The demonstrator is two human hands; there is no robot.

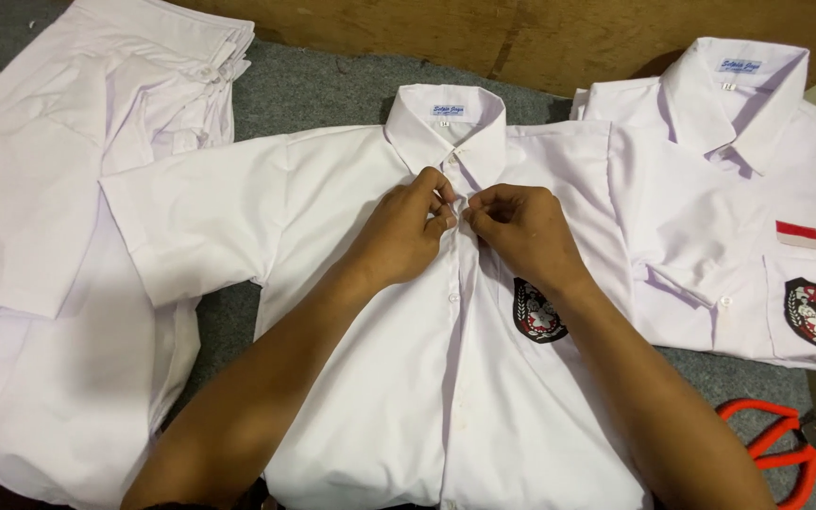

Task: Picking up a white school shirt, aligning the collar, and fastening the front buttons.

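We work on white shirt (380, 378), flat on grey table (318, 90). Left hand (406, 231), right hand (514, 227) pinch placket at upper button. Collar button appears undone; lower buttons seem fastened. Folded shirt (710, 208) beside.

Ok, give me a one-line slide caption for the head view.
Both hands, left hand and right hand, pinch the button placket of a white short-sleeved shirt beside a folded shirt and orange-handled scissors.
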